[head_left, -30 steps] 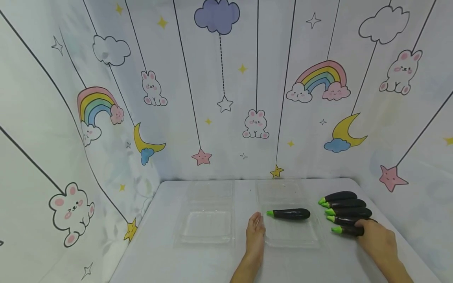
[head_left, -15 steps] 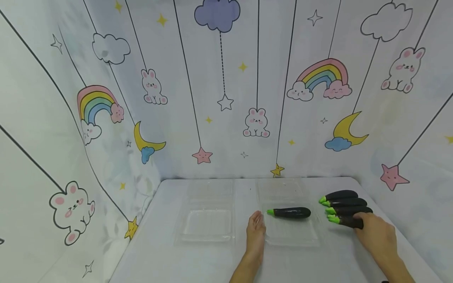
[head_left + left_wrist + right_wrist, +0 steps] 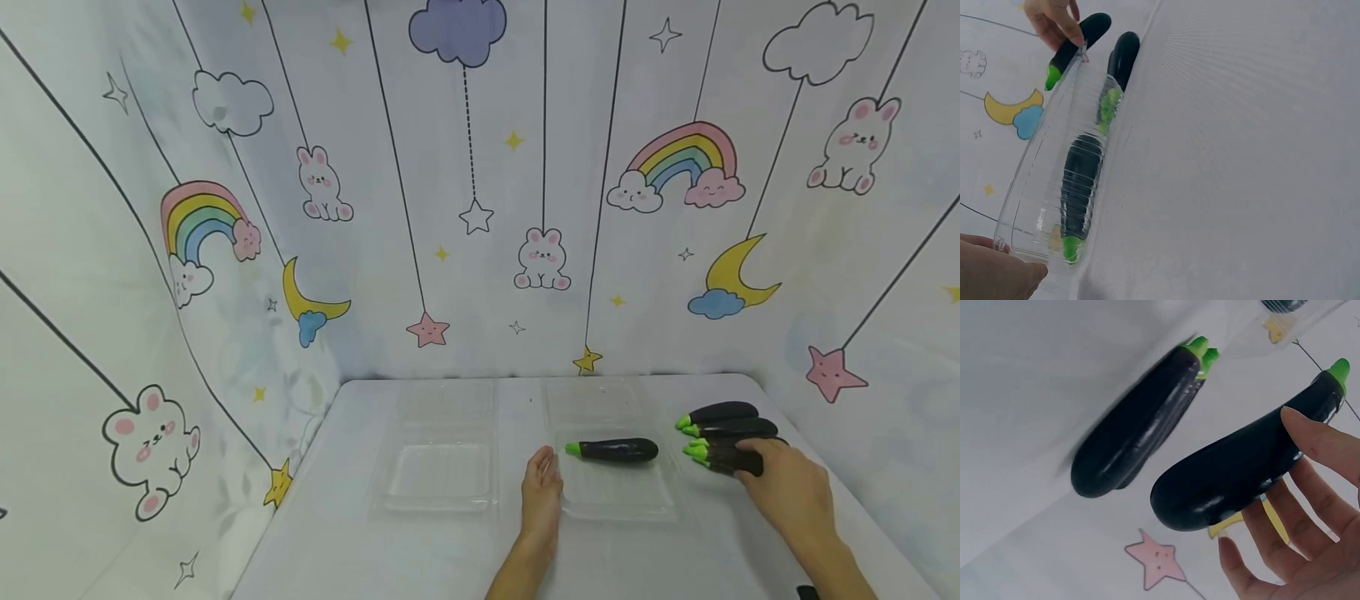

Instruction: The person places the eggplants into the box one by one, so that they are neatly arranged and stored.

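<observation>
My right hand [image 3: 791, 492] grips a dark eggplant [image 3: 1229, 469] with a green stem, thumb on one side and fingers on the other. It is raised off the table, hiding parts of the eggplants behind it. Several more eggplants [image 3: 723, 412] lie side by side at the table's right, stems leftward. Upright beside the left wall of a clear plastic clamshell box [image 3: 622, 507], my left hand [image 3: 542, 504] touches it with fairly straight fingers. One eggplant [image 3: 615, 451] lies inside that box, stem toward my left hand.
Another clear clamshell box [image 3: 438, 479] stands open to the left, its lid [image 3: 446, 406] folded back. The right box's lid [image 3: 592, 406] lies back too. A printed cloth wall [image 3: 480, 292] borders the white table [image 3: 322, 542].
My right hand has lifted the nearest eggplant from the row and brought it slightly up and left in the head view. My left hand has stayed at the box.
</observation>
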The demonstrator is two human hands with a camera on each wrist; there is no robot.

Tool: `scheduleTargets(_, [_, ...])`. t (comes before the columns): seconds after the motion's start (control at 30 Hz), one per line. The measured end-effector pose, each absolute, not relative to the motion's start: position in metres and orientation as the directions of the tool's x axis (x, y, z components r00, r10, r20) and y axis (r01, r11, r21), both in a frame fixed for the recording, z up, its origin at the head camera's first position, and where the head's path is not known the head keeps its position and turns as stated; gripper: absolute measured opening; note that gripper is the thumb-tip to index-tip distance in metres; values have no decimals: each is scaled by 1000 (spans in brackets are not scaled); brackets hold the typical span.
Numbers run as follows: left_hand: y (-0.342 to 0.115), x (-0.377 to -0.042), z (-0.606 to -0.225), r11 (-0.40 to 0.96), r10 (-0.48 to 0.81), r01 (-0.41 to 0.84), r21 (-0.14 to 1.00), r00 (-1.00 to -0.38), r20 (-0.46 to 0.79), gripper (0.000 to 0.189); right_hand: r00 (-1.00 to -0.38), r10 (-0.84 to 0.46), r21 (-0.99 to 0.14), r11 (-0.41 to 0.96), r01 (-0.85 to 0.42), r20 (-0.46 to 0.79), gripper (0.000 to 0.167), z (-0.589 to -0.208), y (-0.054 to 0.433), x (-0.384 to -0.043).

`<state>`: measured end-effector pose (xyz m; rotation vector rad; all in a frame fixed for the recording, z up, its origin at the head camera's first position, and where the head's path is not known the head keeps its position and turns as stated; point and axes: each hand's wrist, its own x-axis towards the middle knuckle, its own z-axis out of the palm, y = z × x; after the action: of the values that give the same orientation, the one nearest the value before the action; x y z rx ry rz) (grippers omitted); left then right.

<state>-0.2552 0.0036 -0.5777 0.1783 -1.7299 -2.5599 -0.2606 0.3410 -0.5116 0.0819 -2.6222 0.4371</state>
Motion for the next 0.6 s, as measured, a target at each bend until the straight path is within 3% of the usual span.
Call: scheduleTargets(0.6, [4,-255,-575,-362,-113,-17,932,-992,-62,55,-865,-11,-303,935,-188,501,45,-488,297,-249])
